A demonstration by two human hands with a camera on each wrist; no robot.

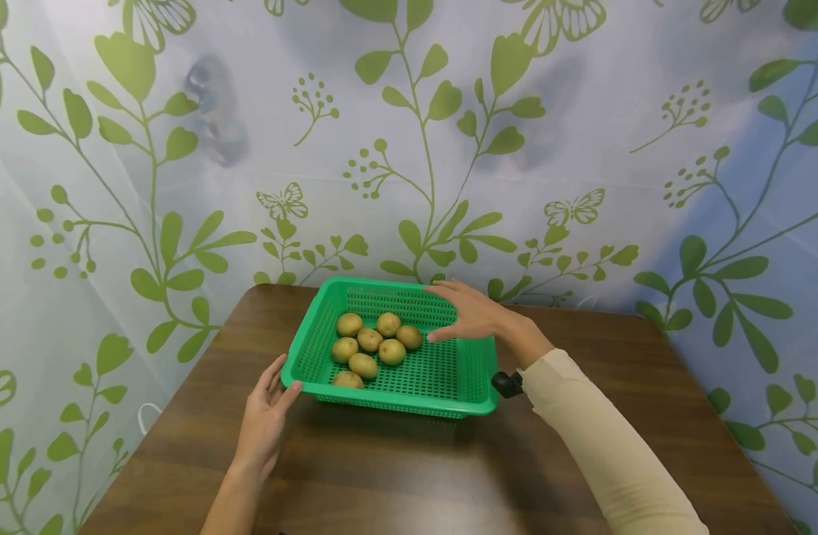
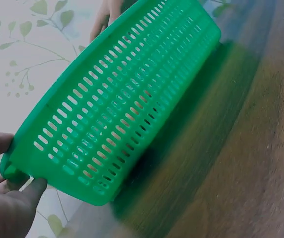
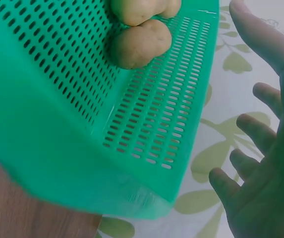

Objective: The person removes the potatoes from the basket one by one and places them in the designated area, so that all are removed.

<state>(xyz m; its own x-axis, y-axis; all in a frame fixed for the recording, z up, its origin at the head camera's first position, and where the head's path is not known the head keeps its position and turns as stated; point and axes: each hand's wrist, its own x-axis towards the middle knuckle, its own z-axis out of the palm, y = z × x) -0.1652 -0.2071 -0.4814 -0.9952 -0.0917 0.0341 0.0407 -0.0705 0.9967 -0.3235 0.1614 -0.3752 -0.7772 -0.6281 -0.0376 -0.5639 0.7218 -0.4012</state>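
Eight potatoes (image 1: 391, 352) countable from the head view, all in one green basket (image 1: 395, 400). Basket is between the two hands, over the brown table (image 1: 382, 475). Can't tell if its base sits flat on the wood or is lifted a little.

Load is uneven: potatoes bunch in the half nearer the left hand (image 1: 264, 420). Lowest one sits up against the near wall, just right of the left thumb. Rightmost one is just left of the right hand's (image 1: 472, 312) thumb, gap between them. Floor on the right hand's side is bare mesh. Some potatoes touch, loose cluster, roughly one layer.

Potatoes: pale yellow-brown, smooth skin, round to slightly oval, similar sizes. The rightmost looks a shade darker than the rest. Basket: rectangular plastic, walls flaring up to a plain solid rim, rows of elongated slots in the sides, small holes across the floor. Tan patches show through the slots in the left wrist view.

Left hand: closed on the basket's near-left corner, thumb and fingers pinching the rim. Right hand: wide open, fingers spread and extended, nothing in it. Head view has it over the far right part of the basket, thumb pointing inward; right wrist view shows clear space between fingertips and rim. Cream sleeve (image 1: 602, 438) on the right arm, small black device (image 1: 507, 383) at that wrist.
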